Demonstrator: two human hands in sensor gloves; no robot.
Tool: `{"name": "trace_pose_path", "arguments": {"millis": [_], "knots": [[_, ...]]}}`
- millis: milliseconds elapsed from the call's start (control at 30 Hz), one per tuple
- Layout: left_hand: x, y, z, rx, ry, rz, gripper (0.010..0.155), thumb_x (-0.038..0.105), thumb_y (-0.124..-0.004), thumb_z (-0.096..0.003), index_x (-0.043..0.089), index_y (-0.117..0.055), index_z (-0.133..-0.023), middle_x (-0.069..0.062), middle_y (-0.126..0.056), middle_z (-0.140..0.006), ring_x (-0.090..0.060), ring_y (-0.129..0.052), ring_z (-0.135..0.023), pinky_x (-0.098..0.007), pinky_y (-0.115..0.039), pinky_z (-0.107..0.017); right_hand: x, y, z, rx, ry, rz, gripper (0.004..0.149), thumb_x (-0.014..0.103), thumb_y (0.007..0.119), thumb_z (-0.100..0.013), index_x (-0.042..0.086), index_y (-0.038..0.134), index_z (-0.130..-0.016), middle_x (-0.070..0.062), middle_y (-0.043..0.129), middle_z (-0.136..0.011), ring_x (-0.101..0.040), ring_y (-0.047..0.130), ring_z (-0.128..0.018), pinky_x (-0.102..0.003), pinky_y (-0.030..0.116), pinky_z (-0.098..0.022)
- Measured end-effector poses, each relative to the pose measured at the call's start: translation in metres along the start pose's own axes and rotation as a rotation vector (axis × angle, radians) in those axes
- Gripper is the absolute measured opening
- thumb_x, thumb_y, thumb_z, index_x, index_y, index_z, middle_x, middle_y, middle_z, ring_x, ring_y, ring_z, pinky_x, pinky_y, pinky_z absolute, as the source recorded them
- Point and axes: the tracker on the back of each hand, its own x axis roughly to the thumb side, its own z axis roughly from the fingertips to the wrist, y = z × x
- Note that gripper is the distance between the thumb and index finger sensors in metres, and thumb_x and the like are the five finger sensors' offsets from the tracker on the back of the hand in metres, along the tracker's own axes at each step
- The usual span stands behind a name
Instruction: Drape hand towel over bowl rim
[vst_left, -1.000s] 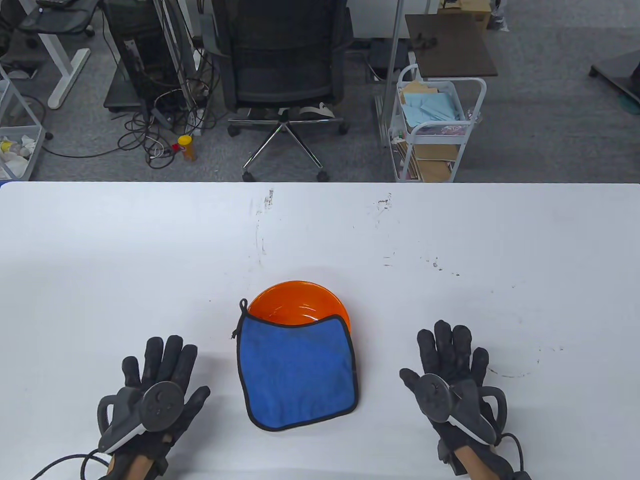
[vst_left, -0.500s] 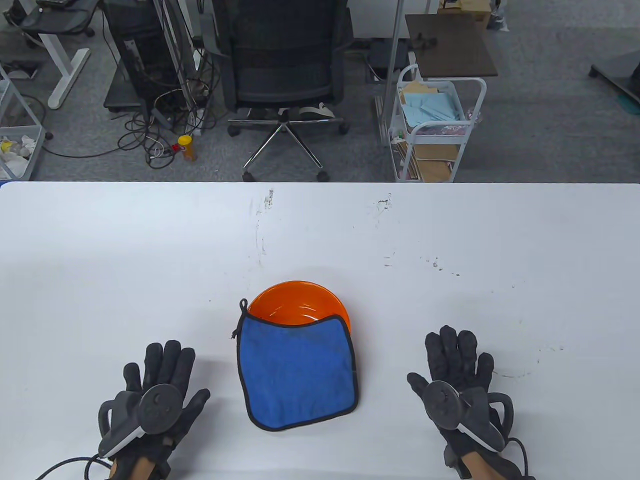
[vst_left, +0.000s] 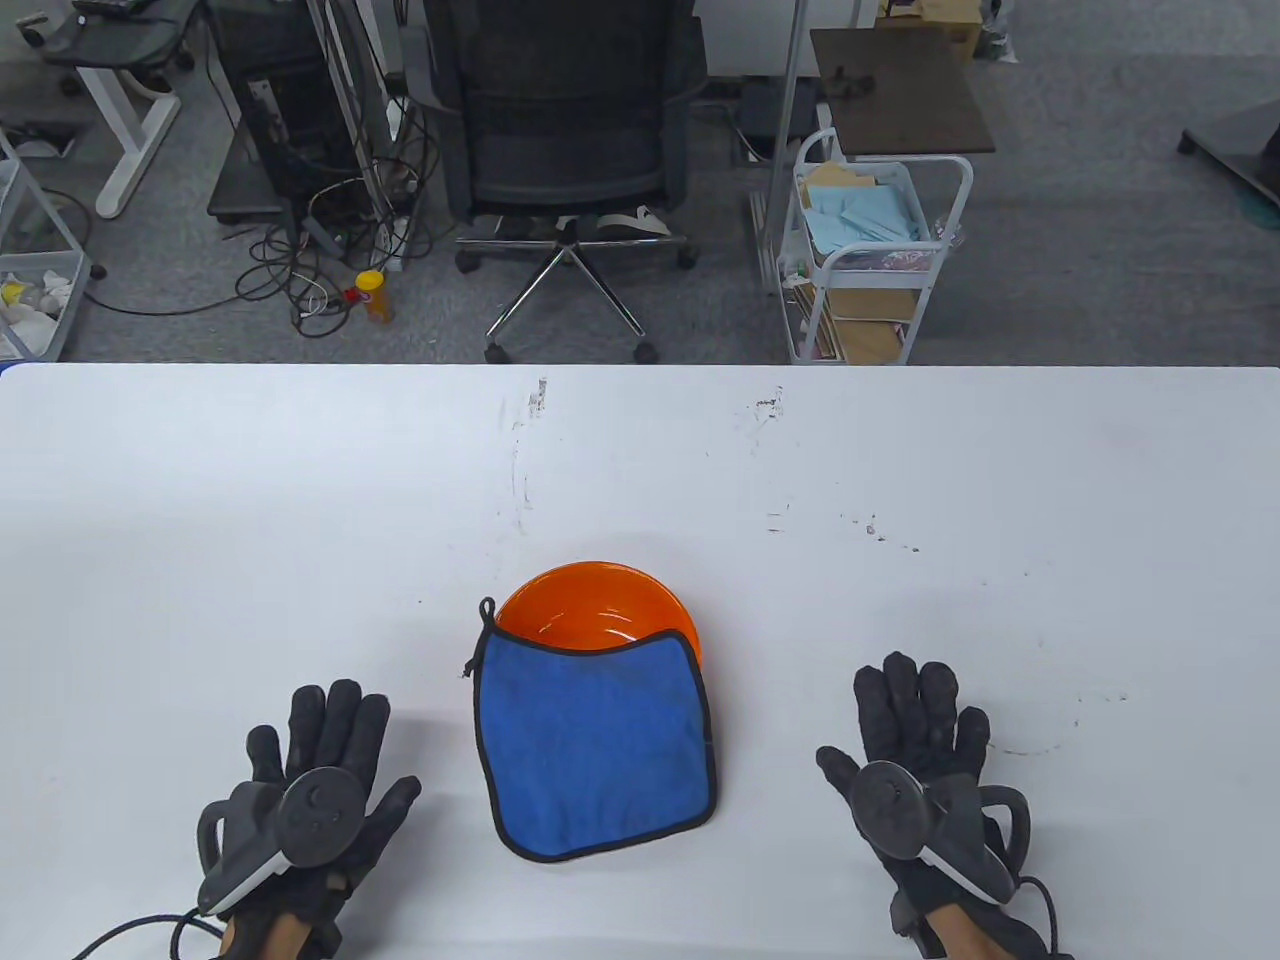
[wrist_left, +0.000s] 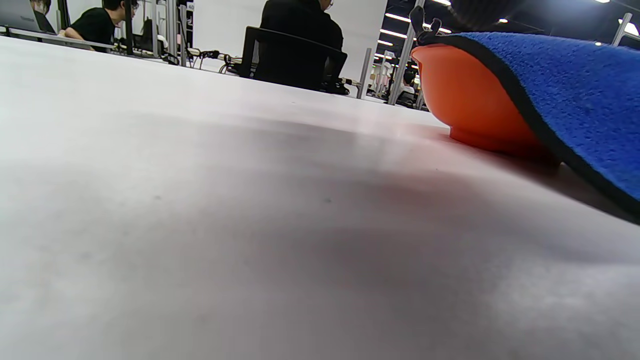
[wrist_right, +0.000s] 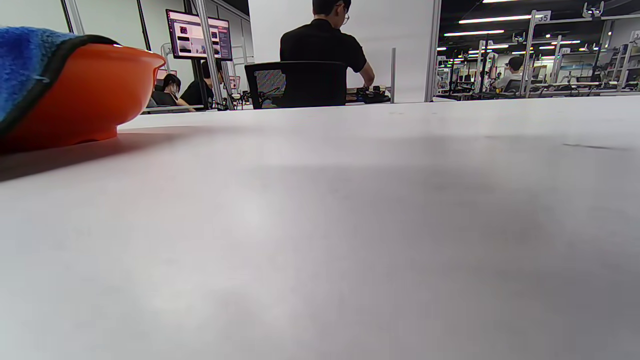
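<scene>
White table (vst_left: 200, 520), black-edged blue towel (vst_left: 595, 750) over orange bowl (vst_left: 600, 600) rim, both hands (vst_left: 320, 760) (vst_left: 910, 750) flat, empty.

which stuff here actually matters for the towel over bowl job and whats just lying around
Job:
blue black-edged hand towel
orange glossy bowl
left hand
right hand

Lying about:
black mesh office chair
white wire cart

Table view overhead; wrist views at tabletop height, sharing bowl (wrist_left: 470, 105)

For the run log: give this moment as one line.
towel: draped over bowl near rim | left hand: flat on table, empty | right hand: flat on table, empty
</scene>
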Motion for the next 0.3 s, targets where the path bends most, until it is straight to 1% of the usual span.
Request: {"name": "trace_pose_path", "arguments": {"millis": [300], "knots": [[-0.0006, -0.0002, 0.0002, 0.002, 0.002, 0.007, 0.08, 0.06, -0.052, -0.059, 0.017, -0.013, -0.114, -0.007, -0.003, -0.118, -0.035, 0.001, -0.103, -0.064, -0.004, -0.063, 0.0011, 0.0004, 0.0003, 0.007, -0.01, 0.004, 0.077, 0.054, 0.04, -0.059, 0.008, 0.005, -0.111, -0.022, 0.0, -0.114, -0.052, -0.006, -0.099, -0.076, 0.014, -0.064]]}}
